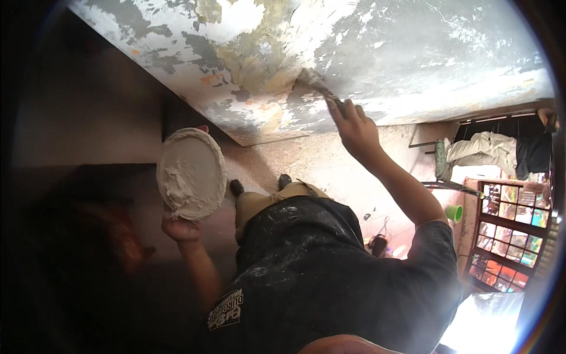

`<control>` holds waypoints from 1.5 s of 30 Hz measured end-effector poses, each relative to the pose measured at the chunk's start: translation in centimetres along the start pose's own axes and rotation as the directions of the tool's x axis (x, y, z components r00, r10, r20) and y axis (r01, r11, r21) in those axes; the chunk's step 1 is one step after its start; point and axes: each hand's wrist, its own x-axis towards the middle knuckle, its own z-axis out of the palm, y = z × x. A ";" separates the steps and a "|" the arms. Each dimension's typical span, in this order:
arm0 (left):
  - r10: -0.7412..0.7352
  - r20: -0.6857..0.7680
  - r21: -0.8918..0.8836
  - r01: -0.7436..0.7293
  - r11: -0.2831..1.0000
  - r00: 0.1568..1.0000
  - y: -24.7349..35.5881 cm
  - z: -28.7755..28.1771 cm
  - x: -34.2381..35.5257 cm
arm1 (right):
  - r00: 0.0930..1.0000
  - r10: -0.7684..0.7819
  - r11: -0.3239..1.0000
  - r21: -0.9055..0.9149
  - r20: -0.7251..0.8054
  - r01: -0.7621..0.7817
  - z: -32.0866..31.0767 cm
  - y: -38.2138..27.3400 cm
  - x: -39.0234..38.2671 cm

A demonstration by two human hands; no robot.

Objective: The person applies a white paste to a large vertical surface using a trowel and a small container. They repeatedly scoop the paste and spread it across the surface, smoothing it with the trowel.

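A patchy wall (401, 71) is standing beyond the right hand (357, 130), which is clasping a scraper (322, 87); the left hand (183, 229) is gripping a round board (207, 162), paste (178, 187) lying beyond the grip.

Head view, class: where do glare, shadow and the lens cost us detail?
Head view: glare whites out the lower right, below the window; head view: deep shadow swallows the left side, though the plate stays readable; head view: the wall is cut by a curved, dark lens rim.
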 end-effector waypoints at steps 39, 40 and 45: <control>-0.016 0.204 0.080 0.000 0.997 0.979 0.9 2.6 4.9 | 0.710 0.692 0.569 0.704 -0.130 -0.426 -1.5 -5.8 -4.9; -0.095 0.277 0.038 0.088 0.995 0.956 0.8 3.7 5.6 | 0.627 0.773 0.462 0.764 -0.098 -0.450 -2.0 -6.4 -4.6; -0.520 0.394 0.247 0.457 0.854 0.758 0.9 3.8 9.9 | 0.433 0.896 0.012 0.969 0.099 -0.246 -3.6 -7.5 -2.1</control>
